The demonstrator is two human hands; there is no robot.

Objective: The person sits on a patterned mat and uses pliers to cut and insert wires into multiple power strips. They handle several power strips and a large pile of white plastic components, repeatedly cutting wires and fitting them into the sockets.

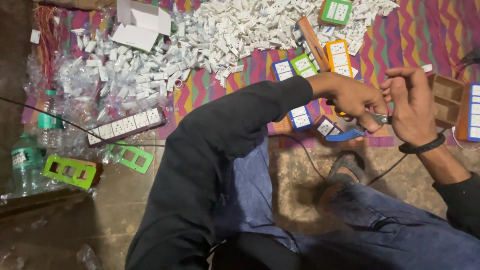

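My left hand [352, 97] is shut on a pair of blue-handled pliers [362, 125], whose metal jaws point right toward my right hand [412, 105]. My right hand's fingers curl beside the jaws; whether they pinch a small part or wire is hidden. Both hands hover above small socket boxes with blue frames [301, 118] on a zigzag-patterned mat [430, 35]. A black band is on my right wrist. A thin black wire [300, 150] runs under my hands.
A big heap of small white plastic parts [210, 35] covers the mat's far side, with orange [339, 55] and green [336, 11] socket boxes. A long socket strip [125, 125], green frames [70, 171], a water bottle [25, 162] and a wooden box [446, 97] lie around.
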